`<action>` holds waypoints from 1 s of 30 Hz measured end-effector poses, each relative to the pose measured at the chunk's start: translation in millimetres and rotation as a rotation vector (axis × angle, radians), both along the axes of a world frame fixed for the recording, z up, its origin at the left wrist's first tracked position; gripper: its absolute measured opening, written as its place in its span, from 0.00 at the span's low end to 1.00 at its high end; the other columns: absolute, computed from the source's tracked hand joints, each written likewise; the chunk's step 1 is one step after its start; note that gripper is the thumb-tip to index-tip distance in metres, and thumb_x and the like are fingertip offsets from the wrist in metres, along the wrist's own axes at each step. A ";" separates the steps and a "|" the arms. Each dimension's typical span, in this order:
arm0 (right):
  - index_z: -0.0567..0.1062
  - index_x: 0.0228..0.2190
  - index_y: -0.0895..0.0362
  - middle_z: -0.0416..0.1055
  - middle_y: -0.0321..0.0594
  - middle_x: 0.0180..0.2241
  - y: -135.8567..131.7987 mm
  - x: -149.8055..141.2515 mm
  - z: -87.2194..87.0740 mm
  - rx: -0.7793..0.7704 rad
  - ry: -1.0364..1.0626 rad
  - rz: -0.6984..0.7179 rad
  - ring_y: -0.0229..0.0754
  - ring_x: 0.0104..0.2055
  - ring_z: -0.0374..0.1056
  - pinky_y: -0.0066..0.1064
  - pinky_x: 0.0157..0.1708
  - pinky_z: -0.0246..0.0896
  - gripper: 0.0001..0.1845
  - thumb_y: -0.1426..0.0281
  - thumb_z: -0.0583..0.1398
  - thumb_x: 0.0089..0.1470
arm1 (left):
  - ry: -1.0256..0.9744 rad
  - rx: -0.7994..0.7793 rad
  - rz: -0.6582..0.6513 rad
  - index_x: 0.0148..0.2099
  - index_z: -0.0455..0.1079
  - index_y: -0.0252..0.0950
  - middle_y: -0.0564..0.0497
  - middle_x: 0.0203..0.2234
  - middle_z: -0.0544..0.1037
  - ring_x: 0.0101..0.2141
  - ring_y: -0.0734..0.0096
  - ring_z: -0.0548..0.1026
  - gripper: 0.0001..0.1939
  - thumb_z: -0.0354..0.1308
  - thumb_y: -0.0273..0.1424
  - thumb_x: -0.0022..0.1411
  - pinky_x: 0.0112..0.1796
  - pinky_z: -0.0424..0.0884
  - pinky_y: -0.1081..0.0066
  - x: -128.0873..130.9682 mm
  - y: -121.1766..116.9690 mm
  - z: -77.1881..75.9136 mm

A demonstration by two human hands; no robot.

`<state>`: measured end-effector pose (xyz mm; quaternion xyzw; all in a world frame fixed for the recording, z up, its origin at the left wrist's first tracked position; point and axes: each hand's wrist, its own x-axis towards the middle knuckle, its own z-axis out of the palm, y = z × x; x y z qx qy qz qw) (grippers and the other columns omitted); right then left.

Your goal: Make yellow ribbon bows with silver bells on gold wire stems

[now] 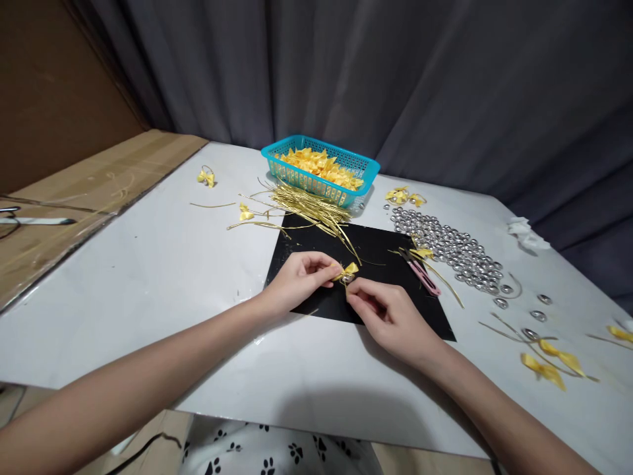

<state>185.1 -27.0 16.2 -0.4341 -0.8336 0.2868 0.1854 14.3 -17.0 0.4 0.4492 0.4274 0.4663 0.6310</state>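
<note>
Head view: your left hand (305, 280) pinches yellow bow (351, 268), likely steadying; right hand (388, 313) fingertips together on wire (345, 284); basket (316, 178) by far edge of table (163, 264), perhaps saving room.

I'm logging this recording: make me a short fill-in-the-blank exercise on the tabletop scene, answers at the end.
1. The left hand pinches a yellow ribbon ____.
2. Yellow ribbon pieces fill the turquoise plastic ____.
3. The pink-handled tool lies at the ____ side of the black sheet.
4. The bundled thin strands are ____ in color.

Missing words: bow; basket; right; gold.
</note>
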 end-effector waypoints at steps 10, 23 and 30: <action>0.65 0.26 0.58 0.63 0.38 0.25 -4.1 -1.5 -5.4 0.229 -0.280 0.171 0.36 0.25 0.58 0.27 0.25 0.47 0.09 0.77 0.48 0.54 | 0.024 -0.004 0.012 0.25 0.70 0.32 0.53 0.22 0.72 0.26 0.77 0.68 0.06 0.62 0.29 0.48 0.30 0.65 0.75 -0.1 -1.3 2.1; 0.66 0.23 0.58 0.57 0.31 0.16 -7.9 -8.2 -20.2 0.226 -0.023 -0.047 0.31 0.18 0.52 0.25 0.21 0.46 0.13 0.66 0.54 0.57 | 0.114 0.061 0.002 0.24 0.68 0.32 0.54 0.20 0.71 0.24 0.77 0.67 0.07 0.61 0.30 0.50 0.29 0.64 0.75 1.5 -2.7 4.8; 0.70 0.24 0.58 0.55 0.29 0.14 -6.5 -12.9 -25.5 0.234 0.159 -0.165 0.30 0.16 0.49 0.24 0.18 0.47 0.12 0.67 0.54 0.55 | 0.092 0.066 -0.003 0.26 0.70 0.32 0.53 0.22 0.73 0.26 0.75 0.70 0.07 0.61 0.31 0.50 0.32 0.66 0.73 3.5 -1.9 -1.6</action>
